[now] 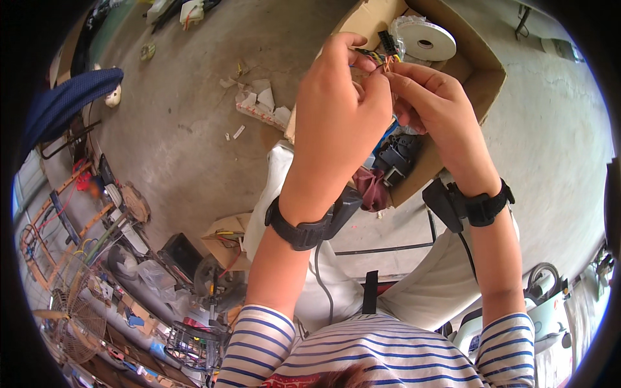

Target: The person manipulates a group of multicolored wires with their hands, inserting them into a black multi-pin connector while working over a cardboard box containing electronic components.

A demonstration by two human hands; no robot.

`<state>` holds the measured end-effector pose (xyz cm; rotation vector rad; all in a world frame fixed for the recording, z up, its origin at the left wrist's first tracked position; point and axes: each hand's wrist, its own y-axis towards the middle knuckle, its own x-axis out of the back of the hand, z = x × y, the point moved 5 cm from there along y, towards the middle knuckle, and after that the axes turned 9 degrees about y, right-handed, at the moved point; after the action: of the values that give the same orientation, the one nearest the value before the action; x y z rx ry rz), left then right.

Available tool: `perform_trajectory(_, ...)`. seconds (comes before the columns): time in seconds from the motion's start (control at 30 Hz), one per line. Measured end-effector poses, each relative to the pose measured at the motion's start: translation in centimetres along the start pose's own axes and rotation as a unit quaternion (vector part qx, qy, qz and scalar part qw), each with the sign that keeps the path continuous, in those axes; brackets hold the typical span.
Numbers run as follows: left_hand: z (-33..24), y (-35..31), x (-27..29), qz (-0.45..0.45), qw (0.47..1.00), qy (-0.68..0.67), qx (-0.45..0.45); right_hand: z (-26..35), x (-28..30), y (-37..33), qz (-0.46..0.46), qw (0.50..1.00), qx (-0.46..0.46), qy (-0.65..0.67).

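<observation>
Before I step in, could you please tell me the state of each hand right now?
Left hand: closed, holding coloured wires near a black connector.
Right hand: closed, thumb and fingers pinching at the same wires.

Black connector [388, 43], yellow-and-orange wires [387, 63]

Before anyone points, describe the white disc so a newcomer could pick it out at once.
Find the cardboard box, upper right of centre. Inside it, just above the right hand in the picture, is the white disc. Unlike the blocky black connector to its left, it is round, with a dark hole at its middle.
</observation>
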<state>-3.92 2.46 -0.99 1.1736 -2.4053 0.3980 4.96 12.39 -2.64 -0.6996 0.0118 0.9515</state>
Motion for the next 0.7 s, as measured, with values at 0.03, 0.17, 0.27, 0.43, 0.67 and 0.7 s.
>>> perform_trajectory(0.03, -0.4, 0.0, 0.3, 0.005, 0.999, -0.019, 0.028, -0.3, 0.1, 0.1, 0.015, 1.0, -0.01, -0.004)
perform_trajectory(0.17, 0.2, 0.0, 0.0, 0.022, 0.999, 0.023, 0.04, -0.8, 0.1, 0.3, 0.011, 1.0, -0.007, -0.004)
perform_trajectory(0.27, 0.2, 0.1, -0.1, 0.012, 0.999, 0.038, 0.011, -1.0, 0.2, 0.5, 0.017, 1.0, -0.018, 0.018)
perform_trajectory(0.43, 0.3, 0.0, 0.2, 0.0, 1.0, 0.011, 0.027, -0.6, -0.1, 0.2, 0.016, 0.999, -0.031, 0.038)
perform_trajectory(0.67, 0.8, -0.2, 0.0, 0.071, 0.989, -0.055, 0.116, -0.4, 0.0, 0.3, 0.02, 0.999, -0.023, 0.012)
perform_trajectory(0.7, 0.7, -0.2, 0.1, 0.092, 0.987, -0.026, 0.131, -0.5, 0.0, 0.3, 0.02, 0.999, -0.023, 0.012)
